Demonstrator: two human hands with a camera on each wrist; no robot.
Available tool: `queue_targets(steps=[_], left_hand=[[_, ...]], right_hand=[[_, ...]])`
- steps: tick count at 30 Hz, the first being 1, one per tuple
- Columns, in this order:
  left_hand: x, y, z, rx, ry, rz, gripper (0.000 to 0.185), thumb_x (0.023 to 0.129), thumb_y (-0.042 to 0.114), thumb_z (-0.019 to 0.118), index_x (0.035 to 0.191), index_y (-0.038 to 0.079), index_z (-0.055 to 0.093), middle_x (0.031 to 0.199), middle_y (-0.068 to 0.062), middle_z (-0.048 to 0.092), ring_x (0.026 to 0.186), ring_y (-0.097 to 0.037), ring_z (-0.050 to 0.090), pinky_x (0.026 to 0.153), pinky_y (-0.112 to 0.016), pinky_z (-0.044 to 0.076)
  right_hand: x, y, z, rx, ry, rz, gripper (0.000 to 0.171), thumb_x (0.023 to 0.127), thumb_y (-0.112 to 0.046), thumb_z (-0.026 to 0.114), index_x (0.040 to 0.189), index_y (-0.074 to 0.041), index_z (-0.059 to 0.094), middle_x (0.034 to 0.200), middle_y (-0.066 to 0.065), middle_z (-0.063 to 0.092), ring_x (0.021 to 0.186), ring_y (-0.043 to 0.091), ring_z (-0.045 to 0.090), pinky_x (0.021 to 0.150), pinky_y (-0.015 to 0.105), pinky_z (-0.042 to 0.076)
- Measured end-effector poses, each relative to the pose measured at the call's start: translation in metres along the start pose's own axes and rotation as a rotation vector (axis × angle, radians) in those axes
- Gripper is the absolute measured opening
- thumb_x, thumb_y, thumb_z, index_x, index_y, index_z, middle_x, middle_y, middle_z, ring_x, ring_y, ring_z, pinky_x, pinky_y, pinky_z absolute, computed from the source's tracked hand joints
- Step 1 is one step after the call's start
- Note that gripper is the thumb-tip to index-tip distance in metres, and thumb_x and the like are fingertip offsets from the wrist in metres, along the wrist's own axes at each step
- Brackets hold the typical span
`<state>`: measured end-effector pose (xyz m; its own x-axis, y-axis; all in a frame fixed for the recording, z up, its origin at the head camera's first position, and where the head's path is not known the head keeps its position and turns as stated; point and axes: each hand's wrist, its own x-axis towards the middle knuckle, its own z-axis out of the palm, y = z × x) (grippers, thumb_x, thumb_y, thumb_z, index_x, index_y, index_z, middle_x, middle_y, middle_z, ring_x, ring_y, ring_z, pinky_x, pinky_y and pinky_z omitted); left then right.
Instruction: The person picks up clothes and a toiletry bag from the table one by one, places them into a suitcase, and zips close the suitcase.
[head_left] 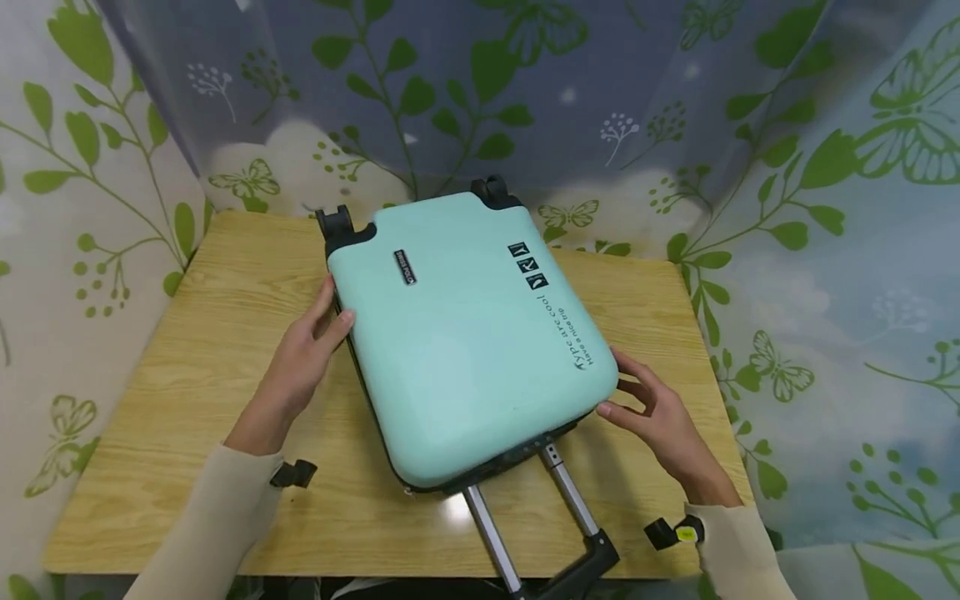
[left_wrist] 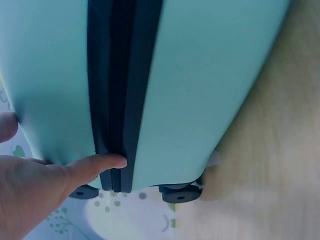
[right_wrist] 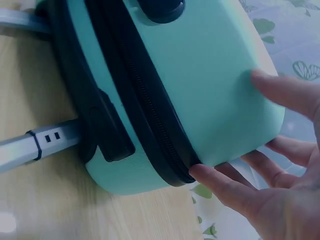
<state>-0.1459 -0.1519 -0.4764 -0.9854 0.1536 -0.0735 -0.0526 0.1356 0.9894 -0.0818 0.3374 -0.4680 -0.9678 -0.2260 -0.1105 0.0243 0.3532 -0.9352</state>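
Observation:
A mint-green hard-shell suitcase (head_left: 457, 333) lies flat on the wooden table, its black wheels toward the back. Its telescopic handle (head_left: 491, 537) is pulled out toward the front edge. My left hand (head_left: 296, 362) rests against the suitcase's left side, thumb at the top edge. In the left wrist view, one straight finger (left_wrist: 100, 164) lies across the black zipper band (left_wrist: 122, 90). At the near right corner, my right hand (head_left: 660, 417) touches the shell with spread fingers. The right wrist view shows a fingertip (right_wrist: 200, 172) at the end of the zipper band and the thumb on the shell.
The wooden table (head_left: 225, 275) extends beyond the suitcase on both sides. Cloth printed with green leaves and butterflies (head_left: 570, 108) hangs close behind the table and along its sides. The handle's black grip (head_left: 577, 571) reaches past the table's front edge.

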Motion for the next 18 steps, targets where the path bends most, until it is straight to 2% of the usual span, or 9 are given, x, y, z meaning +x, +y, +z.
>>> queue_targets(steps=[6,12,18], left_hand=[[0.029,0.007,-0.008,-0.019,-0.077,-0.026,0.076,0.116,0.041,0.05,0.174,0.027,0.002,0.182,0.014,-0.005,0.171,-0.018,0.001,0.135,-0.055,0.019],[0.056,0.009,-0.012,-0.045,-0.133,-0.036,0.075,0.117,0.04,0.048,0.175,0.028,0.002,0.184,0.01,-0.003,0.171,-0.019,0.002,0.135,-0.055,0.018],[0.077,0.011,-0.016,-0.101,-0.141,-0.024,0.071,0.118,0.036,0.046,0.176,0.026,0.005,0.185,0.008,0.0,0.171,-0.016,0.004,0.135,-0.057,0.019]], right_hand=[[-0.008,0.001,0.013,-0.028,0.053,-0.029,0.08,0.104,-0.009,0.075,0.172,-0.02,0.034,0.176,0.013,0.031,0.139,0.003,0.051,0.1,0.021,0.058],[-0.01,-0.001,0.02,-0.03,0.069,-0.027,0.078,0.106,-0.011,0.073,0.172,-0.018,0.034,0.175,0.014,0.032,0.139,0.006,0.051,0.1,0.021,0.058],[-0.013,-0.004,0.027,-0.026,0.06,-0.004,0.076,0.106,-0.015,0.074,0.171,-0.024,0.035,0.175,0.009,0.033,0.143,0.013,0.051,0.1,0.022,0.058]])
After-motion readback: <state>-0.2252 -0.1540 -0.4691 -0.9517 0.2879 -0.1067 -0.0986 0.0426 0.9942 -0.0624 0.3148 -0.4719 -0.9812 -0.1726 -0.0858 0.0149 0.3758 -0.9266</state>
